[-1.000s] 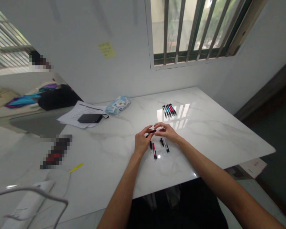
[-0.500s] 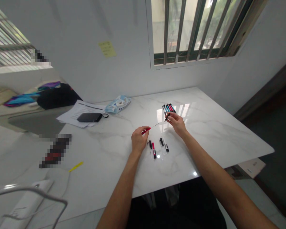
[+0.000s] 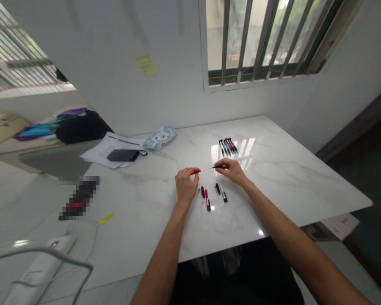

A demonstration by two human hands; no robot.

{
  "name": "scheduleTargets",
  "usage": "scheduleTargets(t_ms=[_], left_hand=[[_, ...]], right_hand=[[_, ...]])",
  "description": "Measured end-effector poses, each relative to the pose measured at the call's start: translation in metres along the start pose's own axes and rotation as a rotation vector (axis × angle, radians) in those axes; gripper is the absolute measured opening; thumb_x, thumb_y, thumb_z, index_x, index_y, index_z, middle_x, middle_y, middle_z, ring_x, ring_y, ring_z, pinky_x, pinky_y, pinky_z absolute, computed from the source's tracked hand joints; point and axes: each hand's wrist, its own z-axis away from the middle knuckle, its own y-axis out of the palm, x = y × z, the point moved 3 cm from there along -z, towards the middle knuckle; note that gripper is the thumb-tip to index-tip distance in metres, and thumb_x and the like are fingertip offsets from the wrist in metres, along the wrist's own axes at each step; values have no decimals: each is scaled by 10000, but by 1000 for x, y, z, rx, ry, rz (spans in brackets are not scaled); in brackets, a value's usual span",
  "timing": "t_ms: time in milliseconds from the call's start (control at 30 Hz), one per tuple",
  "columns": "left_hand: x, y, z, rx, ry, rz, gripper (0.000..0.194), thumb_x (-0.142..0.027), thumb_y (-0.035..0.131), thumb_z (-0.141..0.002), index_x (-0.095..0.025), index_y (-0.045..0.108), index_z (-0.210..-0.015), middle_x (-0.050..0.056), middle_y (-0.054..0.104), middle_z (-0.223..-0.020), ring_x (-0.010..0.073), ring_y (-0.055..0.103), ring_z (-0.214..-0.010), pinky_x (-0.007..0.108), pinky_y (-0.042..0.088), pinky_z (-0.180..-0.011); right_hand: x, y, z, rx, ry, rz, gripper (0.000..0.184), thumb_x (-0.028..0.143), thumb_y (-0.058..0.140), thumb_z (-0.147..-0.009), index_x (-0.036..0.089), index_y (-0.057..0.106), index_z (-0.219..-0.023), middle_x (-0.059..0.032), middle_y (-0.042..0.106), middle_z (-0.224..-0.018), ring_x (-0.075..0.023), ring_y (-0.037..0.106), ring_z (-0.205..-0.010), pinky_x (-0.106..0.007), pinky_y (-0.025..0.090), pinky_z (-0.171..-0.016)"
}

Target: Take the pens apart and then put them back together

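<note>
My left hand point(image 3: 185, 184) is closed on a red pen barrel point(image 3: 196, 171), held just above the white marble table point(image 3: 273, 178). My right hand point(image 3: 230, 170) pinches the dark end of a thin refill point(image 3: 209, 168) that runs from it to the red barrel. Below the hands, loose pen parts lie on the table: a red-and-black piece point(image 3: 207, 200), a small black piece point(image 3: 202, 191), and a black-and-white piece point(image 3: 221, 192). A row of several whole pens point(image 3: 227, 146) lies farther back, near the window's reflection.
At the back left of the table sit a blue wipes packet point(image 3: 160, 138), a black pouch point(image 3: 123, 155) and papers point(image 3: 104, 148). A yellow strip point(image 3: 104, 219) lies at the left. A white power strip with cable point(image 3: 38, 271) is at the near left corner.
My hands pulled apart, drawing the thin refill out of the red barrel. My right hand swung out towards the pen row, then came back closer to the left hand.
</note>
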Motion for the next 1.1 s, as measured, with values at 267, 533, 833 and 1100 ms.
scheduleTargets(t_ms=[267,533,833,1100], left_hand=[[-3,2,1,38,29,-9,158,-160,650,-896,-257,753,-966,33,778,-1020,261,644,-1013,415,443,-950],[-12,10,5,131,106,42,147,-201,663,-930,-275,769,-1001,31,783,-1048,246,655,-1038,419,447,-981],[-8,9,5,105,118,75,147,-202,685,-926,-252,756,-1044,35,792,-1056,243,683,-1022,413,459,-976],[-7,7,3,97,90,76,172,-198,677,-922,-247,752,-1069,50,791,-1070,246,699,-1026,411,476,-977]], right_hand=[[11,9,4,62,-33,21,209,291,713,-848,246,797,-1034,-58,773,-1030,-202,716,-884,-354,580,-798],[20,22,10,103,-51,81,221,303,745,-856,263,768,-1072,-35,801,-978,-221,745,-906,-364,544,-799],[17,15,10,176,77,51,318,436,682,-920,260,714,-1183,-38,791,-912,-193,713,-789,-331,537,-736],[16,11,9,173,46,114,214,414,685,-894,215,757,-917,-7,729,-765,-150,600,-636,-279,451,-623]])
